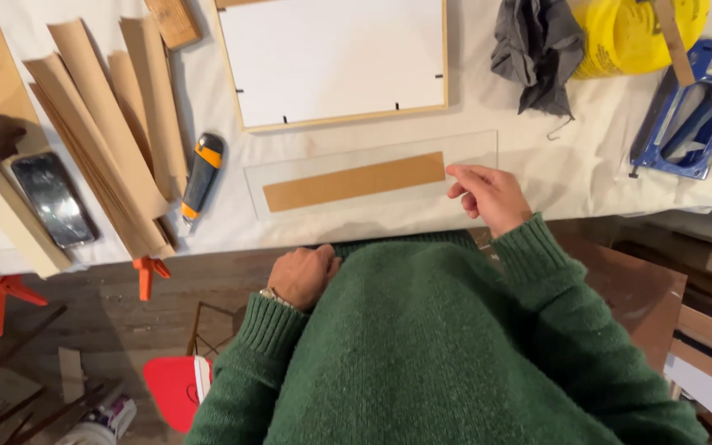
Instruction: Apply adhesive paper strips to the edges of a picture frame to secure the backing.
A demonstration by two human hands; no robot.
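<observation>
Two bare hands of a person in a green sweater show at the near edge of a table covered with a white cloth (537, 177). A long clear glass strip (372, 171) lies flat on the cloth, with a brown paper band (354, 181) showing along its middle. The strip's long axis runs left to right, parallel to the table's near edge, rising slightly toward its right end.

The right hand (490, 196) sits at the strip's right end, the nearer hand by far. Its fingers (460, 172) are loosely curled, with the forefinger tip touching or just over the strip's right near corner; they pinch nothing. The strip stretches away to the left from those fingertips.

The left hand (302, 274) rests below the strip at the table's edge, closed in a loose fist against the sweater, apart from the glass; it appears to hold nothing.

Beyond the strip lies a wooden picture frame (445, 58) with a white backing. Left of the strip lies an orange and black utility knife (202, 173), then brown paper rolls (109, 124). To the strip's far right is a blue staple gun (690, 111).
</observation>
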